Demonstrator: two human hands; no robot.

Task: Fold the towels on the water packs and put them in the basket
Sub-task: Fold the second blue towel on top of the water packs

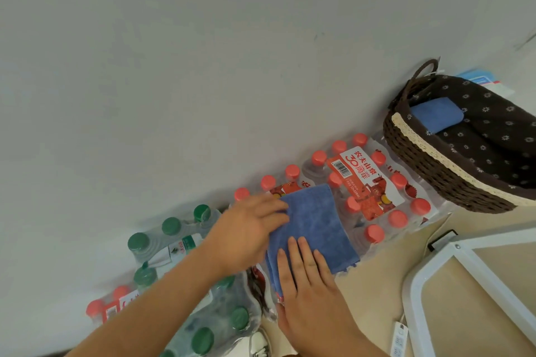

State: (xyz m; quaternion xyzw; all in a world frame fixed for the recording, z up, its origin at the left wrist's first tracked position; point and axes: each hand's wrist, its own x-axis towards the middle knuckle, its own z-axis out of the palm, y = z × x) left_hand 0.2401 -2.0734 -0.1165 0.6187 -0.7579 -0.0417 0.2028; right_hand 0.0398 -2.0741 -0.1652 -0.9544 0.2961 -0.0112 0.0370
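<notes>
A blue towel (316, 226), folded into a narrow rectangle, lies on a red-capped water pack (374, 182). My left hand (249, 229) rests on the towel's left edge, fingers extended over the fold. My right hand (307, 278) lies flat on the towel's near end, fingers straight and pressing down. At the right stands a dark woven basket (429, 165) with a floral lining. Inside it lies another folded blue towel (438, 114).
Green-capped water packs (174, 238) sit left of the towel, with another red-capped pack (107, 307) at the lower left. A grey wall runs behind. A white frame (435, 264) and a power strip (400, 339) with its cable lie on the beige floor at right.
</notes>
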